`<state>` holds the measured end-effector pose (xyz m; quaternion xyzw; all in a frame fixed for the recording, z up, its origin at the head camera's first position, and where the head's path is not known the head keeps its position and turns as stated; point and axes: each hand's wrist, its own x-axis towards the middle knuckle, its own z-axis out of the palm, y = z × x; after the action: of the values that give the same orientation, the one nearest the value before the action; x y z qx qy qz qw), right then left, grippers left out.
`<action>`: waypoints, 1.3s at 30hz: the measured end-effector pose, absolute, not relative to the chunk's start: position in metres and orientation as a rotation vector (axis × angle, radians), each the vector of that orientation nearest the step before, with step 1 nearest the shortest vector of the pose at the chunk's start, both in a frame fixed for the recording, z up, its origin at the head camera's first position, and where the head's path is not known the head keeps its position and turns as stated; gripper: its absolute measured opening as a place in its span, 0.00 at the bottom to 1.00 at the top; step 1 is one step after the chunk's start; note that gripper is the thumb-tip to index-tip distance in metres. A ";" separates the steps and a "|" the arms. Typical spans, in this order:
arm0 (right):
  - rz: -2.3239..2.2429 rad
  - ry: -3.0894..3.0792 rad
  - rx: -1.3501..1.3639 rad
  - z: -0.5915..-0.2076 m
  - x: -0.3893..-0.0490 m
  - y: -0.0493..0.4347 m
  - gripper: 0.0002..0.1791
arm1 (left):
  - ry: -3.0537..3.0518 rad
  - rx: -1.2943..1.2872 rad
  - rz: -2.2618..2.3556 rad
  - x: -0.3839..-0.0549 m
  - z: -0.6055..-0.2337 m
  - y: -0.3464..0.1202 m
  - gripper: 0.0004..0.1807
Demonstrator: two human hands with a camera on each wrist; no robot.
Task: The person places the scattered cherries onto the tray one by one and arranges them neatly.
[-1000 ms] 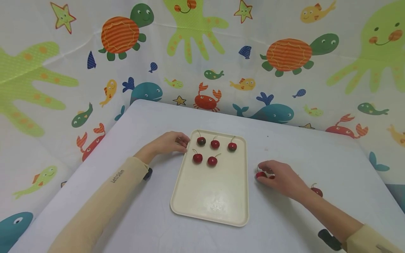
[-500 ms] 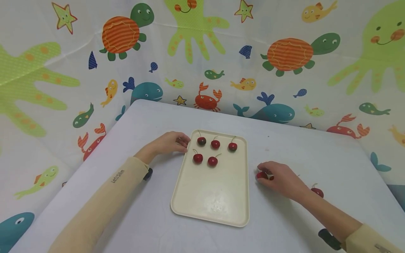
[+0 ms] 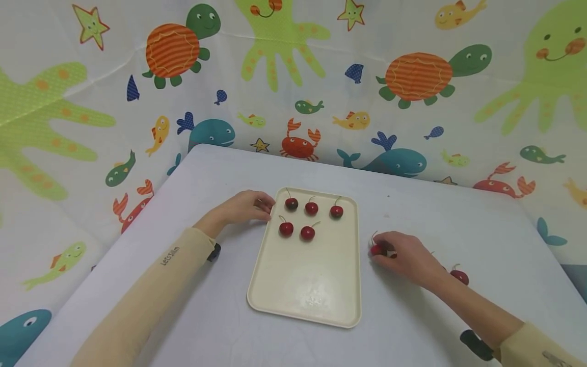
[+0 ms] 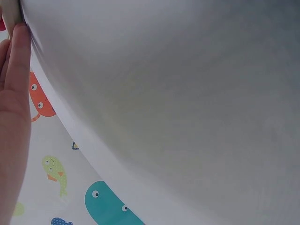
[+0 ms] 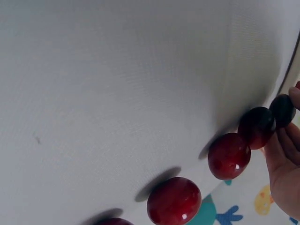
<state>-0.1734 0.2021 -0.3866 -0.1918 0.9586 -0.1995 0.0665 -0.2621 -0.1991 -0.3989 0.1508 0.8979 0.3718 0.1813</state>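
Note:
My right hand (image 3: pixel 408 257) pinches a dark red cherry (image 5: pixel 282 110) between thumb and fingers, just right of the tray. Its thin stem rises above the fingertips in the head view. Close behind that hand, more cherries (image 5: pixel 229 156) form a line on the cloth, partly hidden by the hand in the head view. The cream tray (image 3: pixel 302 285) bears three cherries (image 3: pixel 311 208) along its far end and two cherries (image 3: pixel 308 233) in a second row. At the tray's left rim, my left hand (image 3: pixel 245 206) touches the edge with relaxed fingers.
A white cloth (image 3: pixel 215 316) covers the table. One cherry (image 3: pixel 459 277) lies near the right forearm. Behind the table hangs a curtain (image 3: pixel 279 107) printed with sea animals.
The right hand has risen slightly with its cherry, whose stem now shows more plainly. My left hand and the tray's cherries stay in place.

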 end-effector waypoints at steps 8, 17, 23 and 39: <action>-0.704 2.961 -0.515 -0.383 -0.175 0.197 0.24 | 2.539 0.439 1.055 -0.263 -0.398 -0.200 0.24; -0.842 2.965 -0.503 -0.381 -0.176 0.183 0.25 | 2.543 0.443 1.057 -0.263 -0.399 -0.201 0.24; -0.907 2.927 -0.470 -0.378 -0.179 0.170 0.24 | 2.537 0.456 1.061 -0.264 -0.399 -0.201 0.24; -0.957 2.875 -0.471 -0.385 -0.186 0.141 0.24 | 2.533 0.438 1.066 -0.263 -0.401 -0.201 0.24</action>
<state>-0.1863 0.1408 -0.3846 -0.1534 0.9369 -0.3118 0.0378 -0.2628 -0.2006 -0.4005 0.1550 0.8956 0.3770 0.1782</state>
